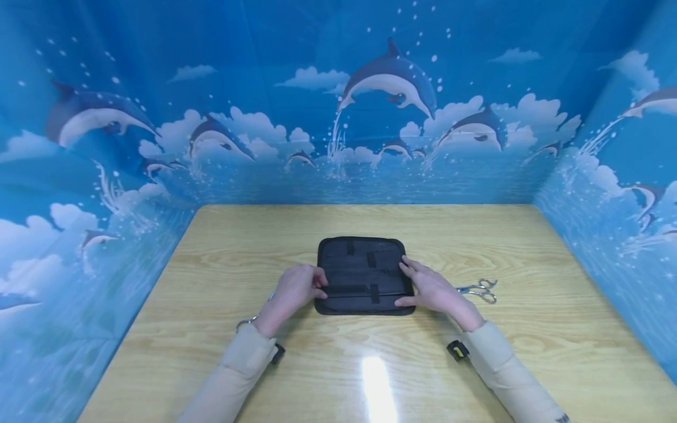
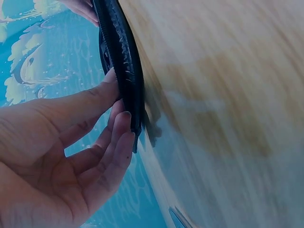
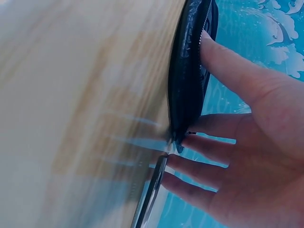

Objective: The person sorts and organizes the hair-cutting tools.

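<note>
A black zippered case (image 1: 344, 267) lies around the middle of the wood-grain desk (image 1: 238, 247), its lined side up, with narrow dark straps (image 1: 375, 294) sewn across it. The person's left hand (image 1: 298, 285) has its grip clamped on the left edge of the case: the thumb presses the top of the rim, and the curled fingertips meet the outer side. The right hand (image 1: 431, 288) is at the opposite edge, its grip apart, the fingers fairly straight and spread along the side and the thumb resting on the near right corner. In the right wrist view that thumb lies against the zipper (image 3: 206, 21). Just beyond the right hand, a pair of metal scissors (image 1: 466, 289) lies on the desk with its handle rings pointing away from the case, the other end hidden behind the hand. By the left wrist, a second metal tool with a ring handle (image 1: 248, 321) is mostly covered by the arm. Both forearms wear pale sleeves (image 1: 224, 376). Blue dolphin-print fabric (image 1: 264, 176) stands behind the desk and along both its sides.
</note>
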### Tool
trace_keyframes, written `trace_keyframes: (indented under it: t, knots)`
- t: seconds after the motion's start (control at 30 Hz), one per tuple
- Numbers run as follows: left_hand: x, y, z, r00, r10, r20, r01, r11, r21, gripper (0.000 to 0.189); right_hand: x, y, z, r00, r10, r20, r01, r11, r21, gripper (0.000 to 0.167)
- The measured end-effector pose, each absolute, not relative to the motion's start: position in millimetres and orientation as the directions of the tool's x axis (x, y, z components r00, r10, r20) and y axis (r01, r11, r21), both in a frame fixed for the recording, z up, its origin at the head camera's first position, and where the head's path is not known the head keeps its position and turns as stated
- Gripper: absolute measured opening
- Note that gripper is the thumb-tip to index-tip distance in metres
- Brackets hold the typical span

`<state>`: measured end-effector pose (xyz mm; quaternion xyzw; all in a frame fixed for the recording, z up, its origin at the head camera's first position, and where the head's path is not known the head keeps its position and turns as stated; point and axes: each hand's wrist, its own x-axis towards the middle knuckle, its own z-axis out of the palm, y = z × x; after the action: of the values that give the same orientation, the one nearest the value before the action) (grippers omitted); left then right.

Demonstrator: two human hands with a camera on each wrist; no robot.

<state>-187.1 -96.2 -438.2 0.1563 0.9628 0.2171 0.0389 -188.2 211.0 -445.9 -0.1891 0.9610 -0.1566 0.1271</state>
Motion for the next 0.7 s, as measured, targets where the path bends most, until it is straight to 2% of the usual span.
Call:
trace_keyframes:
  t: [0.23,0.43,0.6,0.7]
  knots:
    - [-186,-96,-437,-0.940,0.342,0.000,0.310,0.849,0.428,0.020,-189,218,-445,-0.887,-0.425,-0.184,-0.324,0.854,-0.408,0.091]
    - [-185,-96,-436,-0.936,0.351,-0.001,0.312,0.836,0.451,0.020,-191,236,-442,-0.891,-0.448,-0.071,-0.353,0.783,-0.512,0.069]
    - [-185,-98,-439,-0.940,0.340,-0.011,0.295,0.832,0.469,0.019,-187,257,-436,-0.913,-0.406,0.046,-0.371,0.776,-0.511,0.048]
    - [-185,-99,-440,-0.942,0.334,-0.007,0.290,0.827,0.481,0.019,-183,273,-429,-0.922,-0.382,0.066,-0.360,0.780,-0.511,0.035]
